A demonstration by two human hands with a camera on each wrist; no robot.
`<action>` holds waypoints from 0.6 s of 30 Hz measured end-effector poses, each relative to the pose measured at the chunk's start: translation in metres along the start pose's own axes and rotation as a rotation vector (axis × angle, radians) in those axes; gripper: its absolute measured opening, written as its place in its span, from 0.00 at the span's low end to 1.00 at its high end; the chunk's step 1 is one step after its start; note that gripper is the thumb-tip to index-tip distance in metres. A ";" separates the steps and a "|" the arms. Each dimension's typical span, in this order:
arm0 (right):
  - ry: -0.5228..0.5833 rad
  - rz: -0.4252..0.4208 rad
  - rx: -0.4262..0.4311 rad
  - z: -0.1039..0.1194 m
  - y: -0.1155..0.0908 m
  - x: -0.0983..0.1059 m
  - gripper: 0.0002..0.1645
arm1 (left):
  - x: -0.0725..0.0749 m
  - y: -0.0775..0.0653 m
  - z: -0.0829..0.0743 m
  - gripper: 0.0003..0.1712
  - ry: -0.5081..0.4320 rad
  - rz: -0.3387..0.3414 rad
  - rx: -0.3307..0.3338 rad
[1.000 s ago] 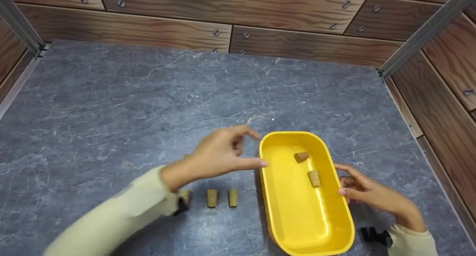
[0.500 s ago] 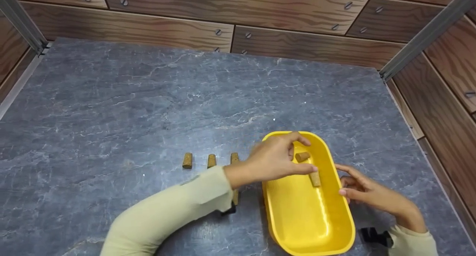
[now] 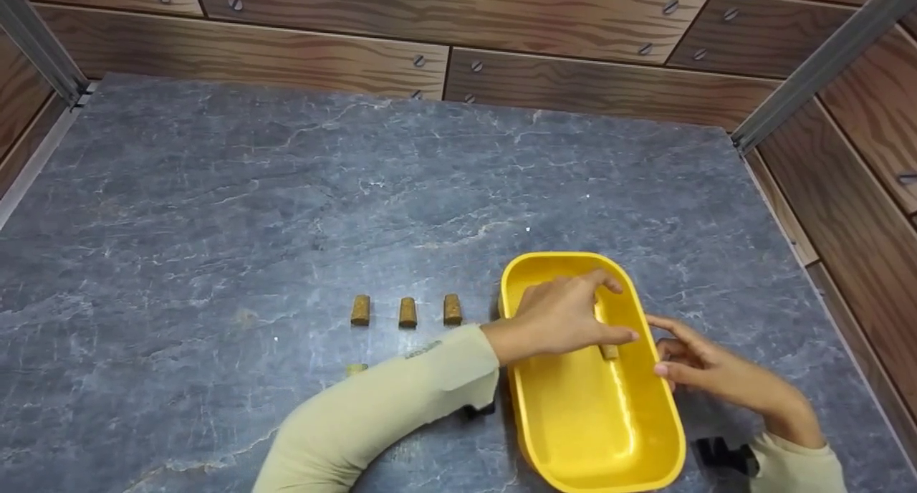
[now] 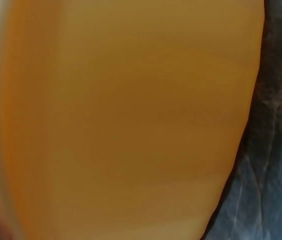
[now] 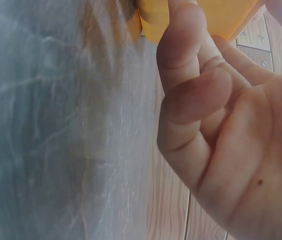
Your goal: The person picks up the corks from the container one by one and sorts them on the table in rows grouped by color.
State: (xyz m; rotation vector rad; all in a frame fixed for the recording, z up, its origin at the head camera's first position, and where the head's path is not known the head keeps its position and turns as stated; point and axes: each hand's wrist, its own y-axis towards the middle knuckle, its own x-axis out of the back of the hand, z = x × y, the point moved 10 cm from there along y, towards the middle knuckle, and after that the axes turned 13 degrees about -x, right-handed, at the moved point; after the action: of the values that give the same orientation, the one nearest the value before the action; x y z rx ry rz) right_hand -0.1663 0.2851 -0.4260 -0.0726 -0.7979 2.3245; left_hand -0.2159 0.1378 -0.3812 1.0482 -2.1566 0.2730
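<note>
In the head view, my left hand reaches over the near-left rim into the yellow bin, thumb and index finger spread apart. A tapered cork shows partly below the thumb; the hand covers the rest of it. Whether the fingers touch it, I cannot tell. My right hand touches the bin's outer right side with its fingertips and thumb tip, some fingers loosely bent. The right wrist view shows these bent fingers close to the bin. Blurred yellow bin wall fills most of the left wrist view.
Left of the bin, a row of corks lies on the grey marbled table: a left cork, a middle cork and a right cork. Another cork peeks out beside the left sleeve. Wood-patterned walls border the table.
My left hand has moved right, from beside the bin's left rim to inside it, covering one cork fully and another partly. The right hand and the bin have stayed in place.
</note>
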 end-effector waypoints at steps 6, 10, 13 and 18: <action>-0.015 -0.011 0.015 0.001 0.000 0.000 0.36 | -0.018 0.006 0.006 0.33 0.043 0.071 0.022; -0.018 -0.012 0.028 0.002 0.001 0.000 0.37 | -0.029 0.010 0.009 0.33 0.068 0.118 0.035; -0.009 -0.006 0.029 0.002 0.000 -0.001 0.37 | -0.035 0.012 0.011 0.33 0.094 0.143 0.038; 0.024 0.016 0.021 0.001 0.001 -0.002 0.37 | -0.042 0.014 0.013 0.31 0.178 0.173 0.018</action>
State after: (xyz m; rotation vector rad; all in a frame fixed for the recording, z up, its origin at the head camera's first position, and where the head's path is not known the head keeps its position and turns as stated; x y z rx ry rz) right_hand -0.1653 0.2828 -0.4256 -0.0982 -0.7636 2.3426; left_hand -0.2152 0.1663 -0.4175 0.8149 -2.0878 0.4509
